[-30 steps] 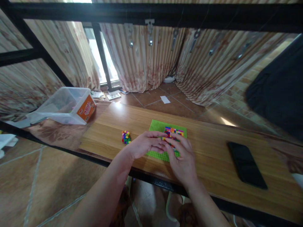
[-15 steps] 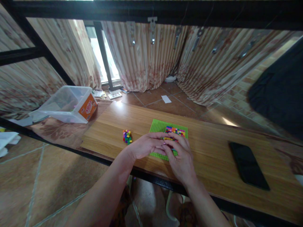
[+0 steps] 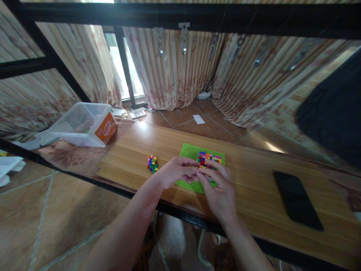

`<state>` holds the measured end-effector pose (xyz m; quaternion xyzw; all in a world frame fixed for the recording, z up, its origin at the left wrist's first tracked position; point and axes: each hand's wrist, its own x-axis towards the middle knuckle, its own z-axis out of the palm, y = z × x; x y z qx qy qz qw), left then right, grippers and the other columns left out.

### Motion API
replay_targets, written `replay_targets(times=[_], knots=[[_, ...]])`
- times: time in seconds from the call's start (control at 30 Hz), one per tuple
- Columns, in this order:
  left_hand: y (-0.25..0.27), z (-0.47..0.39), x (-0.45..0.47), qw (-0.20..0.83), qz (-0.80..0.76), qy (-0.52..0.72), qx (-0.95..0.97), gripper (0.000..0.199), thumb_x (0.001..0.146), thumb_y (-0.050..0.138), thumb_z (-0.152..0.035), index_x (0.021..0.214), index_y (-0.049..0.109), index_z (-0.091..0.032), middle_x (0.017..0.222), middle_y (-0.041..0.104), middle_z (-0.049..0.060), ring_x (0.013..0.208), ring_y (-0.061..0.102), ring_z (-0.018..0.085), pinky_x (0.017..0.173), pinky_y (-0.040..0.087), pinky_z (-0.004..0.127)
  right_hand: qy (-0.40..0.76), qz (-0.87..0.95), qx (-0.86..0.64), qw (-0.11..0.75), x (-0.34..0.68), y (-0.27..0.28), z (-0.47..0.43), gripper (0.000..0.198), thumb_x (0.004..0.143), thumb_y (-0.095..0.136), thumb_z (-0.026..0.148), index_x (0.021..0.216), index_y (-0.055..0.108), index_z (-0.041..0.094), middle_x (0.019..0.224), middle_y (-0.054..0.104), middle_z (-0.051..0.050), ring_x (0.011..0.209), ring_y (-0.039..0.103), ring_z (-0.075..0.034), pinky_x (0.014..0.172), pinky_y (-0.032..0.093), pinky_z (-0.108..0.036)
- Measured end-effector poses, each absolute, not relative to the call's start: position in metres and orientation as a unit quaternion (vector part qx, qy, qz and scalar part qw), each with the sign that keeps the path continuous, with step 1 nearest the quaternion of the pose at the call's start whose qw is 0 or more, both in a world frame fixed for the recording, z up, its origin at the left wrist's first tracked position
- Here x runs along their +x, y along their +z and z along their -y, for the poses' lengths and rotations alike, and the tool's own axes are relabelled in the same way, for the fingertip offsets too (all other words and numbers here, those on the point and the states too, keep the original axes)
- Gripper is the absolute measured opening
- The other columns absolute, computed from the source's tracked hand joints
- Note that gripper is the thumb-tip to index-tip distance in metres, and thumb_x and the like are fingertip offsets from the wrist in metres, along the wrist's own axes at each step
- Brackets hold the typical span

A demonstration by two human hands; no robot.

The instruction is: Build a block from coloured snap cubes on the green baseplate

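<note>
Over a green studded baseplate point(image 3: 188, 150), my two hands meet at the fingertips. My left hand point(image 3: 177, 172) comes in from the left, its thumb and fingers pinched on a small pinkish toy brick point(image 3: 197, 171) that is mostly covered. From the other side, my right hand point(image 3: 221, 188) pinches the same spot with thumb and index finger, its other fingers curved above the plate. Rows of multicoloured toy bricks point(image 3: 208, 155) are set on the plate, partly hidden under the right fingers. A small pile of loose coloured bricks point(image 3: 152, 163) lies left of my left hand.
The wooden table point(image 3: 254, 177) carries a black phone point(image 3: 299, 199) at the right. A clear plastic bin point(image 3: 81, 137) with an orange label stands beyond the table's left end. Dark metal bars point(image 3: 180, 17) cross above, with curtains point(image 3: 175, 71) behind.
My right hand has shifted slightly right and its fingers have lifted a little, showing more of the set bricks. Both hands still meet at the fingertips. The view has moved slightly.
</note>
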<state>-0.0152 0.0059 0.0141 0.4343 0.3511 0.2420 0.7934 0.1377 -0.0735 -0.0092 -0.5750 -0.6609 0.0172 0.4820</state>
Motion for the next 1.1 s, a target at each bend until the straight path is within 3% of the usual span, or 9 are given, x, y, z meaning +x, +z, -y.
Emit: replay_targets(times=[0.17,0.27,0.47,0.7,0.87,1.1], knots=[[0.017,-0.006,-0.013,0.767,-0.387,0.242,0.451,0.025,0.068,0.076,-0.023,0.089,0.068,-0.012,0.060,0.065,0.000,0.051,0.059,0.008,0.043,0.026,0.018,-0.006,0.689,-0.556,0.464,0.139,-0.010,0.074,0.013,0.091,0.060,0.024,0.095,0.072,0.027,0.111,0.067,-0.005,0.103,0.060,-0.021,0.090,0.050,-0.042],[0.017,-0.006,-0.014,0.760,-0.402,0.237,0.453,0.028,0.068,0.076,-0.025,0.092,0.069,-0.012,0.058,0.063,-0.001,0.048,0.055,0.007,0.042,0.021,0.019,-0.032,0.709,-0.541,0.452,0.140,-0.010,0.073,0.015,0.090,0.061,0.023,0.099,0.071,0.028,0.111,0.068,-0.005,0.105,0.060,-0.022,0.092,0.049,-0.043],[0.017,-0.005,-0.014,0.753,-0.407,0.236,0.460,0.033,0.067,0.077,-0.029,0.095,0.070,-0.013,0.061,0.063,-0.001,0.047,0.054,0.006,0.044,0.023,0.019,-0.046,0.713,-0.543,0.441,0.141,-0.011,0.072,0.016,0.089,0.062,0.026,0.102,0.071,0.029,0.111,0.069,-0.005,0.104,0.061,-0.023,0.092,0.049,-0.044],[0.018,-0.005,-0.014,0.733,-0.421,0.227,0.483,0.023,0.075,0.068,-0.024,0.095,0.067,-0.013,0.073,0.072,0.004,0.047,0.054,0.006,0.041,0.021,0.019,0.028,0.639,-0.588,0.495,0.150,-0.011,0.068,0.014,0.089,0.061,0.031,0.091,0.073,0.025,0.108,0.068,-0.006,0.103,0.062,-0.022,0.092,0.049,-0.043],[0.016,-0.008,-0.017,0.698,-0.448,0.222,0.513,0.016,0.080,0.060,-0.020,0.091,0.068,-0.012,0.063,0.068,0.001,0.043,0.052,0.005,0.041,0.024,0.018,0.062,0.590,-0.618,0.516,0.162,-0.016,0.062,0.014,0.085,0.065,0.036,0.085,0.074,0.025,0.112,0.065,-0.006,0.104,0.062,-0.023,0.094,0.047,-0.046],[0.019,-0.003,-0.014,0.697,-0.412,0.206,0.549,0.021,0.081,0.055,-0.019,0.093,0.071,-0.012,0.058,0.064,-0.001,0.042,0.050,0.005,0.043,0.031,0.017,0.056,0.640,-0.611,0.462,0.161,-0.023,0.059,0.013,0.084,0.065,0.034,0.083,0.074,0.026,0.116,0.063,-0.008,0.114,0.056,-0.026,0.097,0.043,-0.050]])
